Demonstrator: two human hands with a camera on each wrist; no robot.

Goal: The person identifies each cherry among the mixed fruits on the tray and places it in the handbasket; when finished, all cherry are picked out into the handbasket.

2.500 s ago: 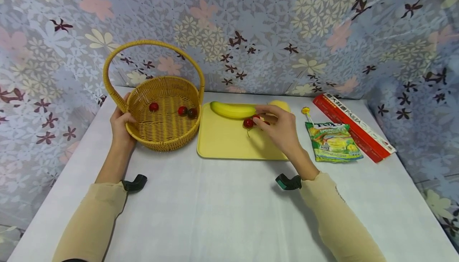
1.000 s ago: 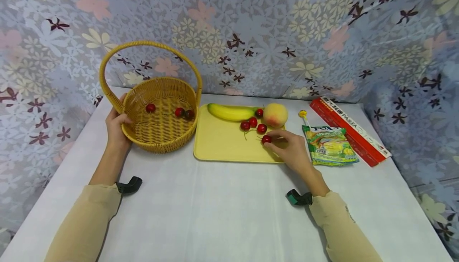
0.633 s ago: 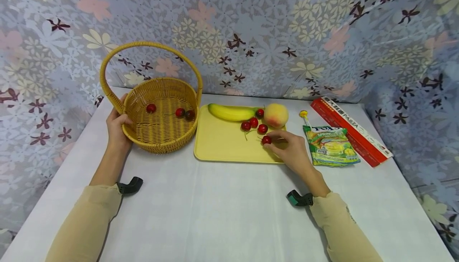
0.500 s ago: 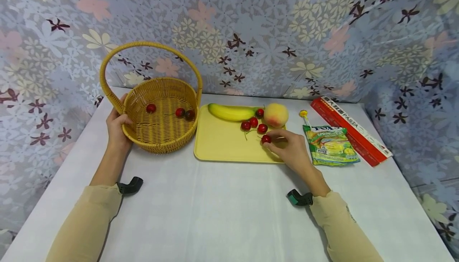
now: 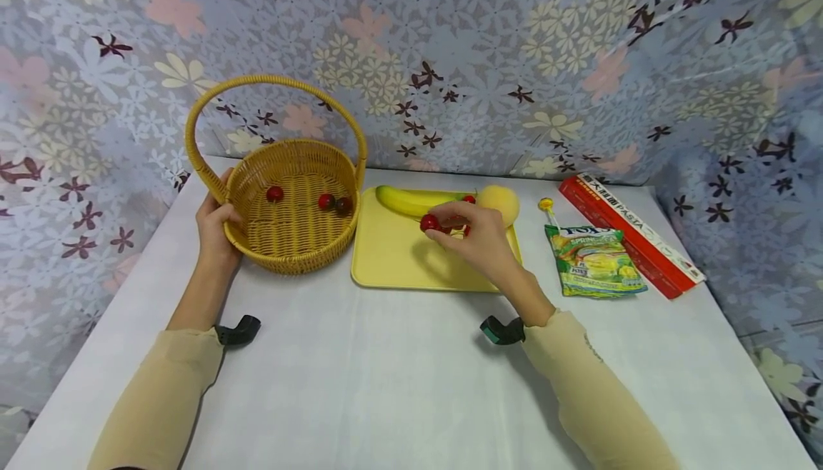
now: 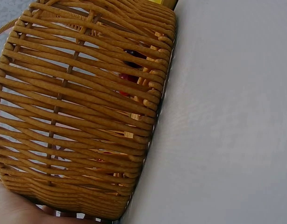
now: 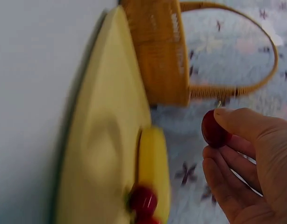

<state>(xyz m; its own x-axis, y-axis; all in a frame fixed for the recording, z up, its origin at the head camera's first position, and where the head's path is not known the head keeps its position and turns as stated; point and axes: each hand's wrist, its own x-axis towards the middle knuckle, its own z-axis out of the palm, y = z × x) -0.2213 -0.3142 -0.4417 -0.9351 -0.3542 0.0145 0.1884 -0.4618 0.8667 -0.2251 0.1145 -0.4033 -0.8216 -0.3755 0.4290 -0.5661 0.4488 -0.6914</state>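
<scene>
My right hand (image 5: 477, 236) pinches a red cherry (image 5: 429, 223) between thumb and fingertips, raised over the yellow tray (image 5: 392, 270). The same cherry (image 7: 214, 129) shows close up in the right wrist view. Several other cherries lie on the tray, partly hidden behind that hand, beside a banana (image 5: 401, 201) and a peach (image 5: 500, 203). On the left my left hand (image 5: 217, 231) grips the rim of a wicker basket (image 5: 292, 259), thumb over the edge. Inside it lie a red cherry (image 5: 274, 193) and two darker ones (image 5: 335, 203).
Right of the tray lie a lollipop (image 5: 546, 206), a green candy bag (image 5: 598, 261) and a long red pasta box (image 5: 630, 234). The basket's tall arched handle (image 5: 276, 79) stands upright. A flowered cloth (image 5: 411, 63) hangs behind the white table (image 5: 386, 377).
My right hand has lifted the cherry from the tray's right front and carried it left and up, over the other cherries. My left hand still holds the basket in place.
</scene>
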